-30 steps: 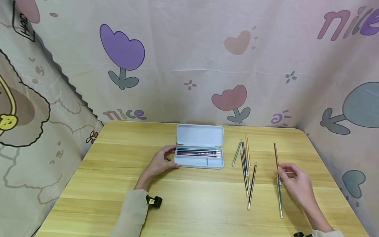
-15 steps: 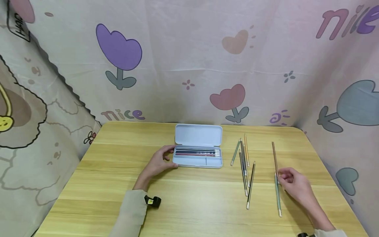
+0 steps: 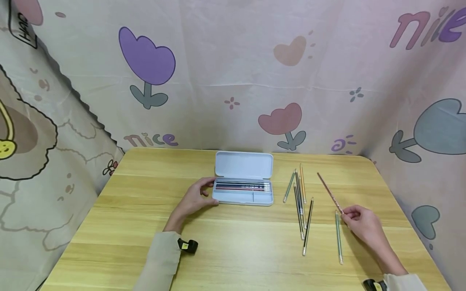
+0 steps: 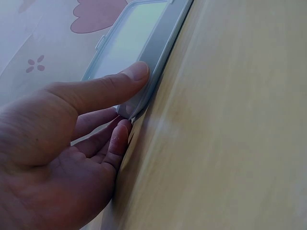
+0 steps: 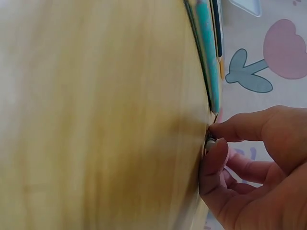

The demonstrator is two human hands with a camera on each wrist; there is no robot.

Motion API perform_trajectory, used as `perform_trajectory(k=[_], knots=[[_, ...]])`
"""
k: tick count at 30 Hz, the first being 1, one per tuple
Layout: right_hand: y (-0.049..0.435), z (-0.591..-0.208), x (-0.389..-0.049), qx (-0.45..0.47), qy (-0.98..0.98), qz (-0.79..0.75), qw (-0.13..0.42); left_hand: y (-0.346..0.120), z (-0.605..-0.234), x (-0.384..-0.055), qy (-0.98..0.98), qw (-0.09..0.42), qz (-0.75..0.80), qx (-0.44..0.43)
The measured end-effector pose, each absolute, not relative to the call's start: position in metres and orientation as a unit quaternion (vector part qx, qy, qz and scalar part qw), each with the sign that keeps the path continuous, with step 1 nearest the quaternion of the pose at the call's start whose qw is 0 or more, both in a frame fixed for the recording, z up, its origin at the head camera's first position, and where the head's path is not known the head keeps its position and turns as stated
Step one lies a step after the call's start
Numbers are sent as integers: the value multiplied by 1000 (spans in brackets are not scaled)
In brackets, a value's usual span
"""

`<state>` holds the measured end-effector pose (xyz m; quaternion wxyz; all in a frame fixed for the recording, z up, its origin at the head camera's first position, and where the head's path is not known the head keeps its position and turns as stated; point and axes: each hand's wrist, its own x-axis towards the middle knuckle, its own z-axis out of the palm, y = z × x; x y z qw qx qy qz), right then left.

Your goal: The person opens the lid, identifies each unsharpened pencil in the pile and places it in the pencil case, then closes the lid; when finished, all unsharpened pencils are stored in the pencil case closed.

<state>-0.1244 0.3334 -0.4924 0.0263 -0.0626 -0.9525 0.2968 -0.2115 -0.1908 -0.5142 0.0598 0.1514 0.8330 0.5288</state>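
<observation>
Up close, left hand [image 4: 62,143] grips case [image 4: 144,57]; overhead, right hand [image 3: 362,224] pinches pencil [image 3: 329,192].

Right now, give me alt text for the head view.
The right hand pinches one end of a brown pencil beside loose pencils on a wooden table. The left hand holds the open pencil case.

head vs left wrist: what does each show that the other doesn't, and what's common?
Head only: the right hand pinching the near end of a reddish-brown pencil, a green pencil beside it, a loose group of pencils, and pencils lying inside the case. Left wrist only: close contact detail, with the thumb on the case's end and fingers curled by its corner. Both: left hand, open white pencil case, wooden table.
</observation>
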Motion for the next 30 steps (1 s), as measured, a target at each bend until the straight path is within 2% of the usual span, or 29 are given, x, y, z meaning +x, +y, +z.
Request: perform_trajectory(k=[8, 15, 22, 30], knots=[[334, -492, -122, -71, -951, 300, 10, -191, -516, -211, 833, 60, 528, 153], [335, -494, -120, -53, -951, 299, 53, -191, -515, -211, 832, 60, 529, 155], [336, -494, -123, -49, -950, 301, 65, -191, -516, -211, 833, 60, 526, 159], [329, -489, -126, -72, -921, 350, 152, -191, -515, -212, 833, 58, 527, 156]])
